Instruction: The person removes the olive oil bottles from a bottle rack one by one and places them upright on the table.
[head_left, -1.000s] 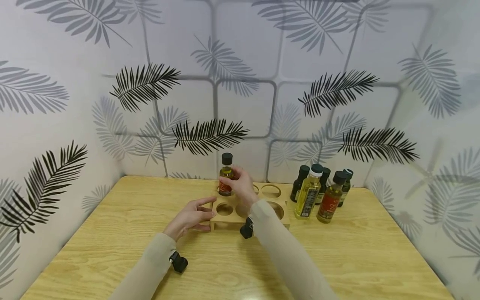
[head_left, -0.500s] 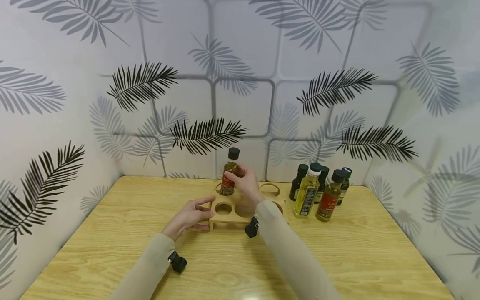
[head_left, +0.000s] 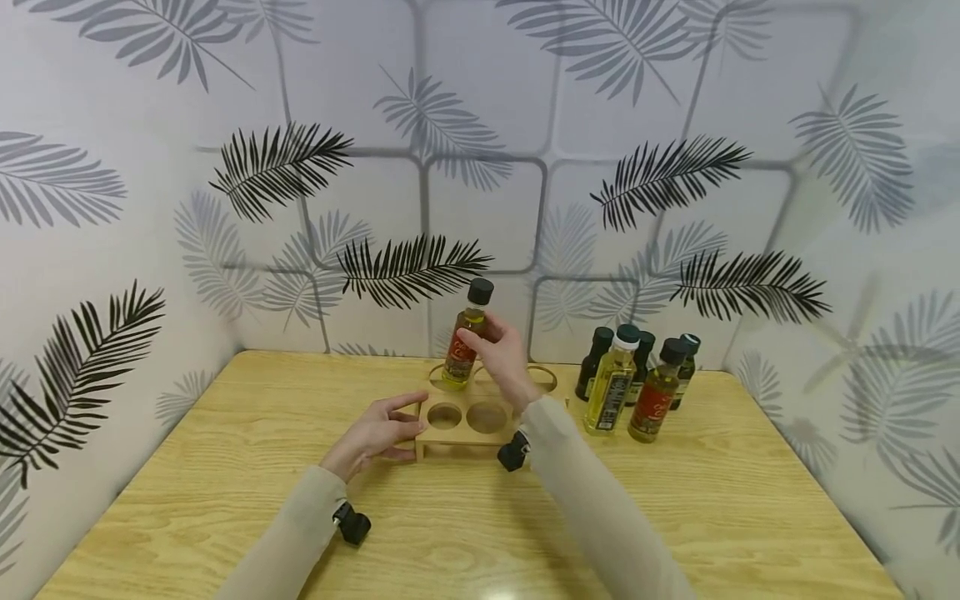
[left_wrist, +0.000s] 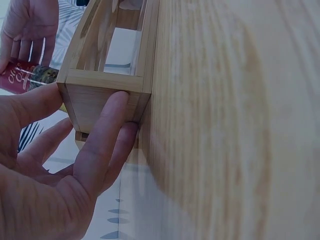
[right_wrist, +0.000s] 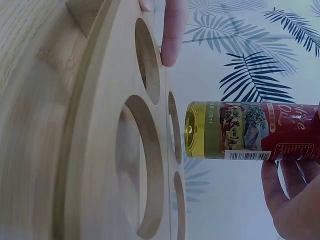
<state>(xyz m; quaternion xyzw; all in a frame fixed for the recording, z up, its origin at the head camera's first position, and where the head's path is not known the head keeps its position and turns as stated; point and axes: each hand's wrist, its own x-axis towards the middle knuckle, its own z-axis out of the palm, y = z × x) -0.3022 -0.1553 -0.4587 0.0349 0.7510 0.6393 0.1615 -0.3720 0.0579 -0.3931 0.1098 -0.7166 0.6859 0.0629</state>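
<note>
My right hand (head_left: 504,357) pinches a small olive oil bottle (head_left: 462,343) with a red label and black cap. The bottle leans slightly right above the wooden rack (head_left: 465,436). In the right wrist view, the bottle's base (right_wrist: 196,131) hangs apart from the round holes. The fingers of my left hand (head_left: 378,432) are spread against the rack's left end. Fingertips touch the rack's end panel (left_wrist: 97,107) in the left wrist view. No bottle stands in the holes that show; the right arm hides part of the rack.
To the rack's right stand a yellow oil bottle (head_left: 611,387), another red-labelled bottle (head_left: 652,408) and several dark bottles (head_left: 592,367) close together. The wood-grain table (head_left: 247,467) meets a leaf-patterned wall (head_left: 480,212) behind.
My right hand has lifted the olive oil bottle up and slightly right, out of the back-left hole area, and the bottle now tilts. The left hand stays on the rack's end.
</note>
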